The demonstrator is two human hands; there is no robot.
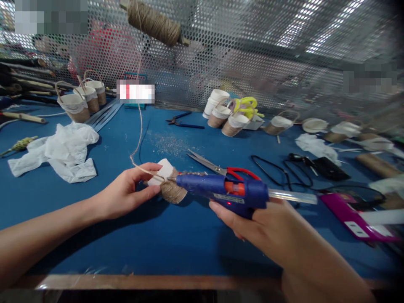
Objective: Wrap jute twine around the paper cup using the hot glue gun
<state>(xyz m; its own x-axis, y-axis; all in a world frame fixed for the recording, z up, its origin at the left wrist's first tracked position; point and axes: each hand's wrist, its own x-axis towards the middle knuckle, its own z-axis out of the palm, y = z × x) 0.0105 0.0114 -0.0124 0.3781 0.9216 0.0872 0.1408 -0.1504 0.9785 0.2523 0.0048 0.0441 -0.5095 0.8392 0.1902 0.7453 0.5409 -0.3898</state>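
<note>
My left hand (134, 189) is closed on a small white paper cup (164, 170), tipped on its side and partly wrapped in brown twine. A loose strand of jute twine (141, 130) runs from the cup up to a big spool (153, 22) hung on the mesh. In my right hand (252, 223) is a blue hot glue gun (202, 185), its red light lit and a clear glue stick (293, 196) jutting from the back. The gun's nozzle meets the cup at the twine, or nearly so; I cannot tell whether it touches.
Red-handled scissors (221, 168) lie just behind the glue gun. Pliers (186, 122) rest farther back. Twine-wrapped cups (75, 107) stand at left, more (235, 125) at back right. A crumpled white cloth (67, 147) lies left, a purple power strip (344, 216) right, with black cords (280, 172) nearby.
</note>
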